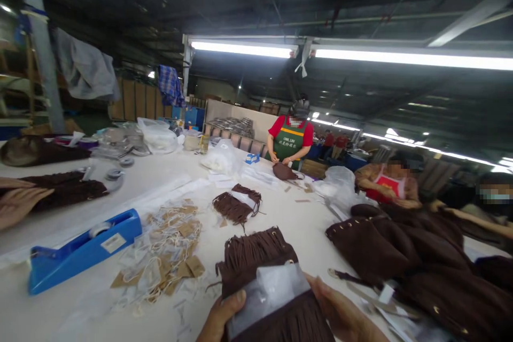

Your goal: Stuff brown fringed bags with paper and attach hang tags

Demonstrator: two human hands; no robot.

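Observation:
A dark brown fringed bag (258,248) with metal eyelets is between my two hands at the bottom centre. A whitish, translucent wrap (272,294) runs across its middle. My left hand (222,315) grips the bag's left side, thumb lying on the wrap. Along the right edge, my right hand (340,304) holds the bag with its fingers partly hidden behind it. Beyond my hands lies another brown fringed piece (237,204) with a white band. Left of my hands is a heap of brown tags with white strings (168,254).
A blue tape dispenser (86,248) stands on the white table at left. Several brown bags (401,246) are piled at right. Another person's hand (22,200) rests at the left edge, on brown fringe. A person in a green apron (292,141) works across the table.

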